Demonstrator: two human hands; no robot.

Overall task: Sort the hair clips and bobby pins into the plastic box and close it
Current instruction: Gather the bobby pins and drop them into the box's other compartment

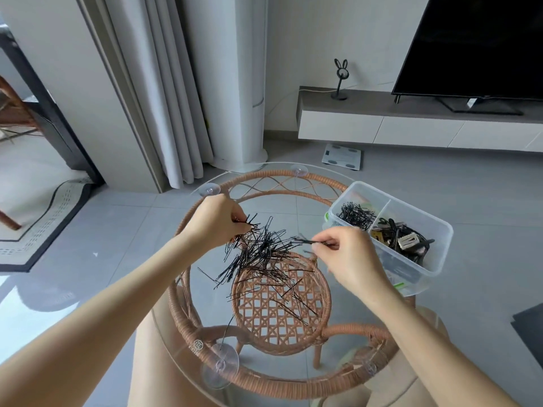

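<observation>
A: Deep in the bobby-pin step here. Clawing into the far edge of the loose bobby pins [264, 254] with the left hand [219, 221], with the grip curled tight round a tuft of them.

B: And over at the right hand [349, 254]?

A: Pinching a thin bunch between thumb and fingertips, with the grip closed on it, at the pile's right edge. Hovering near the plastic box [411, 209], not yet over it.

B: Looks well under way, judging by that box. Already a black tangle of pins in the left compartment [355, 215], and a heap of hair clips [402, 239] in the right one.

A: Sitting open at the far right of the glass worktop [202, 292]. Nothing on top of it yet.

B: Plenty left to shift, though. Spread thick across the middle of the worktop, with strays trailing toward the near side.

A: Next up, most likely: carrying that pinched bunch across to the right, over the box wall, and letting go above the left compartment only. Needs to land clear of the divider [379, 214], away from the clips.

B: Calls for a firm pinch on the way, too. Thin, slick wire, by the look of it; easy to shed from a loose hold.

A: Then back for the tuft in the left hand, probably. And sweeping those strays together before any thought of closing up.
</observation>
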